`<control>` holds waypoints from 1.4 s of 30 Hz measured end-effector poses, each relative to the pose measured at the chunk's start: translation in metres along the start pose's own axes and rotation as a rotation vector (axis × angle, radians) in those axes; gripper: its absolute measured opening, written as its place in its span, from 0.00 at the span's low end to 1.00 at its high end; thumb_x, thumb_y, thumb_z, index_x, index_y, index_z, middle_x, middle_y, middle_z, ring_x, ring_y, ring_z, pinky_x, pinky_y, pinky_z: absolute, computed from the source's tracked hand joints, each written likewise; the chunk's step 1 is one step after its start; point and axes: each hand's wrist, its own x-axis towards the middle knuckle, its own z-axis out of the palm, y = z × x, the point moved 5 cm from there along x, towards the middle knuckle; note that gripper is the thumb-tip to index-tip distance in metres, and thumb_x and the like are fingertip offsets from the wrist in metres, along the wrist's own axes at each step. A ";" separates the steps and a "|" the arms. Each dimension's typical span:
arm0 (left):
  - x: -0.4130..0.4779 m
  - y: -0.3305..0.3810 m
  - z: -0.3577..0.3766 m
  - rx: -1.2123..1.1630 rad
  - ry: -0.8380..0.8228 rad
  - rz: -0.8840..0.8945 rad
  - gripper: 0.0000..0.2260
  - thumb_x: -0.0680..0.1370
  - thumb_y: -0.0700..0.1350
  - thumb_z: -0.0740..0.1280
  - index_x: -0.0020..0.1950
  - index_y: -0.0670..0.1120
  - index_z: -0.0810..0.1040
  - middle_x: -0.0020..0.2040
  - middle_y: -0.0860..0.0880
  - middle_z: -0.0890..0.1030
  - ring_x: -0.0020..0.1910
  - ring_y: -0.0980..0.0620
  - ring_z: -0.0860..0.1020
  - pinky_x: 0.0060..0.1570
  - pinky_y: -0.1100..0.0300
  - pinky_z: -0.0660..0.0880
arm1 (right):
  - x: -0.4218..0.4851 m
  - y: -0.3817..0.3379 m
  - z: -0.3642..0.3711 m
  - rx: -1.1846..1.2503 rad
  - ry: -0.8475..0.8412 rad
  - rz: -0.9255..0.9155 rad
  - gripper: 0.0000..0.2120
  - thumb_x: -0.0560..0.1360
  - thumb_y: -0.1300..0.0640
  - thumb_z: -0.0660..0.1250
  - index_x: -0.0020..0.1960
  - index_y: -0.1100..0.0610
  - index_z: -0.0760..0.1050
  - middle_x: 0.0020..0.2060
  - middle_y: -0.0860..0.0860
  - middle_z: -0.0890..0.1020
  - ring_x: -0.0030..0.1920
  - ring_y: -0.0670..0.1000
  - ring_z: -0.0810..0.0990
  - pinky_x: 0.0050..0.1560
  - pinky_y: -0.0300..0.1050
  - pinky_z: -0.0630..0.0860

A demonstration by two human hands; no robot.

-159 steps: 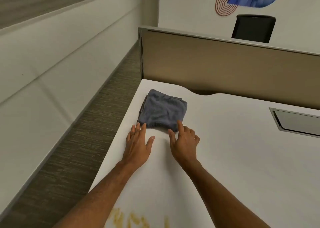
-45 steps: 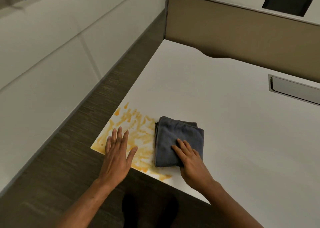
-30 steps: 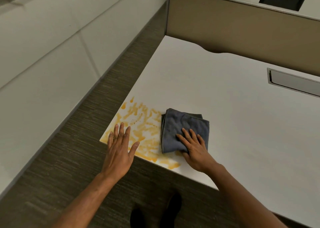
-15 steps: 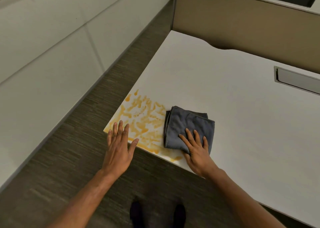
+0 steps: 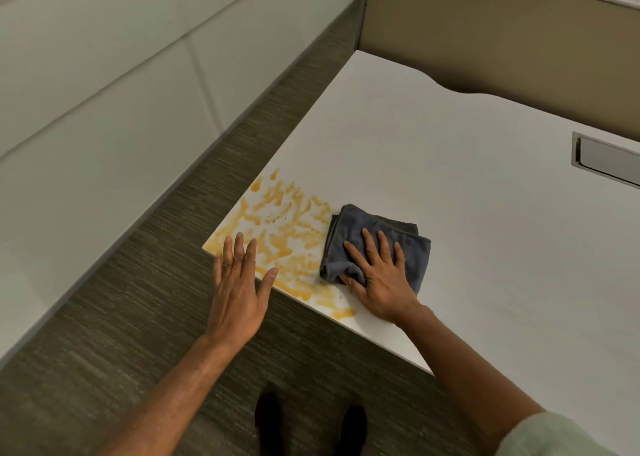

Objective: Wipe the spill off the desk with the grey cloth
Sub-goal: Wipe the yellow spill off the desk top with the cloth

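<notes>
The white desk (image 5: 485,213) carries an orange spill (image 5: 277,227) across its near-left corner, seemingly unwiped, with the folded grey cloth (image 5: 349,225) at its right edge. The right hand (image 5: 381,282) presses the cloth with flat, spread fingers, and the left hand (image 5: 237,293) is straight-fingered over the corner. The next move calls for a firm leftward sweep.

- The right hand (image 5: 381,282) presses flat on the folded grey cloth (image 5: 412,244), its fingers (image 5: 372,244) spread and straight.
- The cloth's left edge touches the orange spill (image 5: 284,227), which is smeared over the near corner of the white counter (image 5: 450,164).
- The left hand (image 5: 239,293), fingers splayed, is at that corner with its fingertips over the spill. Whether it touches cannot be told.
</notes>
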 end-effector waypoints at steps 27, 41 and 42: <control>-0.006 -0.009 -0.005 -0.063 -0.004 -0.044 0.38 0.81 0.67 0.43 0.84 0.46 0.52 0.85 0.47 0.45 0.84 0.50 0.38 0.82 0.46 0.38 | 0.016 -0.004 -0.005 0.087 0.159 0.217 0.31 0.80 0.32 0.43 0.81 0.40 0.53 0.81 0.55 0.53 0.81 0.60 0.46 0.79 0.64 0.43; -0.003 -0.011 -0.013 -0.061 0.026 -0.036 0.39 0.81 0.68 0.43 0.84 0.44 0.54 0.85 0.46 0.47 0.85 0.49 0.40 0.83 0.46 0.39 | -0.027 -0.044 0.010 0.062 0.108 -0.055 0.28 0.81 0.41 0.48 0.81 0.41 0.55 0.81 0.53 0.56 0.81 0.58 0.50 0.78 0.62 0.48; -0.003 -0.014 -0.014 -0.060 0.034 -0.035 0.40 0.81 0.69 0.42 0.84 0.44 0.55 0.85 0.46 0.47 0.85 0.48 0.40 0.83 0.46 0.39 | -0.034 -0.044 0.012 0.056 0.110 -0.063 0.28 0.81 0.41 0.47 0.81 0.41 0.55 0.81 0.53 0.56 0.81 0.58 0.50 0.78 0.64 0.49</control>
